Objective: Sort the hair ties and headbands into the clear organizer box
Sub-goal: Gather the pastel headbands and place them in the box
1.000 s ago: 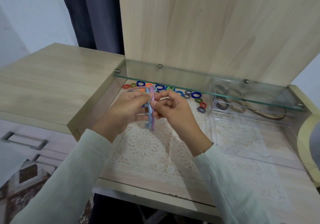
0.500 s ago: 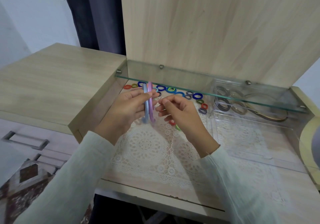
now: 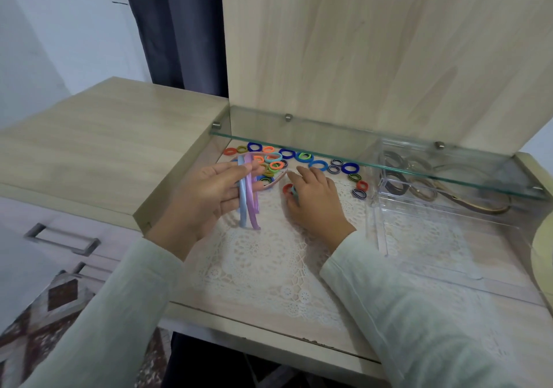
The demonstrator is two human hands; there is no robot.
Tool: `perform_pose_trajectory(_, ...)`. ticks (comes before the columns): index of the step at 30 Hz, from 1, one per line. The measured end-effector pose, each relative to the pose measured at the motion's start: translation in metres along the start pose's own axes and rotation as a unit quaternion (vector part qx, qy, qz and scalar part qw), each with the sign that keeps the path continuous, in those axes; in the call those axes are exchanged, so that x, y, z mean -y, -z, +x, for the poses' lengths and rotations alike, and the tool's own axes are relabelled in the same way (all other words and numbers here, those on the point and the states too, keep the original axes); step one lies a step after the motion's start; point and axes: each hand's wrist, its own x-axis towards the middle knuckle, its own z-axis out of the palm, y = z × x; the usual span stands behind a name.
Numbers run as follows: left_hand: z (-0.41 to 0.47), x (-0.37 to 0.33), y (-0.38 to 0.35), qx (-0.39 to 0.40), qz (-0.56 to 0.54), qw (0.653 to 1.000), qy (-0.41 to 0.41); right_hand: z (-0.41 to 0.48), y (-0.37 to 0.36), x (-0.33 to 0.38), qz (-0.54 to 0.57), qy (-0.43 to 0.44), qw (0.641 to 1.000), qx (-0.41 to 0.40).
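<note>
Looking down, my left hand (image 3: 206,196) pinches the blue and purple headbands (image 3: 243,208) upright as one pair for boxing, while my right hand (image 3: 317,205) curls over loose hair ties (image 3: 287,189), grip unclear, beside the clear organizer box (image 3: 378,208).

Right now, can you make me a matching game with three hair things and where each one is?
Things:
1. blue headband
2. gold headband
3. red hair tie

Places:
A. inside the clear organizer box
B. on the lace mat, beside the right hand
C. held in the left hand

Pairs: 1-C, 2-A, 3-B
</note>
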Motion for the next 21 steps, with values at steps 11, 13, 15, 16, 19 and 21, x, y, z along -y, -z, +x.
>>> perform_pose_trajectory(11, -0.009, -0.003, 0.018, -0.014, -0.008, 1.000, -0.002, 0.019, -0.009, 0.034, -0.027, 0.114, 0.993, -0.020)
perform_pose_trajectory(13, -0.011, -0.002, 0.021, -0.017, -0.008, 1.000, -0.004, 0.017, -0.012, 0.041, -0.019, 0.119, 0.992, -0.044)
perform_pose_trajectory(15, -0.013, -0.001, 0.023, -0.019, -0.007, 1.000, -0.006, 0.016, -0.016, 0.045, -0.023, 0.133, 0.989, -0.053)
perform_pose_trajectory(16, -0.014, 0.000, 0.023, -0.019, -0.005, 1.000, -0.006, 0.016, -0.017, 0.045, -0.024, 0.142, 0.988, -0.052)
perform_pose_trajectory(19, -0.016, 0.000, 0.023, -0.021, 0.000, 1.000, -0.007, 0.017, -0.018, 0.046, -0.020, 0.149, 0.987, -0.061)
perform_pose_trajectory(21, -0.018, 0.000, 0.024, -0.020, -0.001, 1.000, -0.006, 0.016, -0.019, 0.047, -0.018, 0.143, 0.986, -0.081)
